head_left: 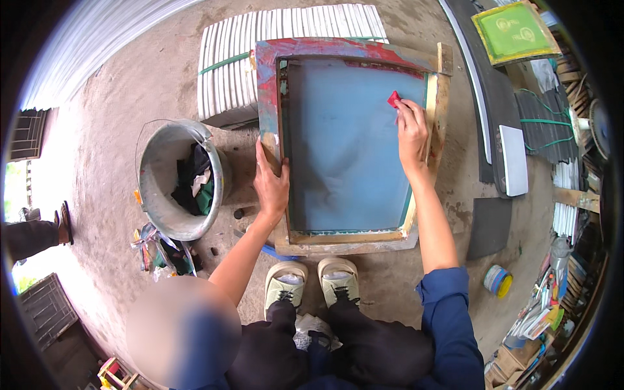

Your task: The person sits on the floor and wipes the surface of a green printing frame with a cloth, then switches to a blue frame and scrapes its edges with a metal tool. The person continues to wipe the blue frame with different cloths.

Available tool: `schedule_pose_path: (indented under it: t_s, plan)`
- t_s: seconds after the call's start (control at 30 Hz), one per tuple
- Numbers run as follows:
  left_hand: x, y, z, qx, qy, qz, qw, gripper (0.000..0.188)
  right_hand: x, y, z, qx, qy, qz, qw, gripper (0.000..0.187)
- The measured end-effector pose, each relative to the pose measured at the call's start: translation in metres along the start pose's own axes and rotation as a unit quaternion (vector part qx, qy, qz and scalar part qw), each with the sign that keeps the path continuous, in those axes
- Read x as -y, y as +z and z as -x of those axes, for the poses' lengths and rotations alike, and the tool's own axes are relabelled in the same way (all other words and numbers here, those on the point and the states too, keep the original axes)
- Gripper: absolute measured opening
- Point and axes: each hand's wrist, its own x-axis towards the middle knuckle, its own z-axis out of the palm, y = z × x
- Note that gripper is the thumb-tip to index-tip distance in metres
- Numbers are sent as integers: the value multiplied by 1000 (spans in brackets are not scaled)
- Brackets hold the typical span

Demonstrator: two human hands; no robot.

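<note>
Shoes (312,281) of mine stand on the ground, just below the big wooden frame (351,140). The frame lies flat in front of me, and its long side points away from me. A blue screen (344,156) fills its middle. My left hand (271,185) grips the frame's left edge, with fingers curled around the wood. Farther up, my right hand (411,130) pinches a small red rag (394,99) against the screen near the far right corner. A metal bucket (182,179) with cloth sits to my left.
</note>
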Motion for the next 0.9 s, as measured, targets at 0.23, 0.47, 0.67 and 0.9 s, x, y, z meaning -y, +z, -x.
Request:
schedule_pose_path:
  t_s: [0.23, 0.47, 0.67, 0.9]
  plan:
    - [-10, 4, -1, -22, 208, -210, 955, 76, -8, 11, 20, 11, 4, 111, 994, 44]
    - [-6, 7, -2, -2, 230, -215, 949, 76, -24, 21, 62, 207, -214, 87, 951, 46]
    - [-1, 2, -3, -4, 219, -198, 955, 76, 15, 22, 65, 213, -104, 15, 971, 49]
    - [-7, 8, -4, -7, 231, -189, 954, 75, 11, 42, 37, 152, -4, 91, 984, 58]
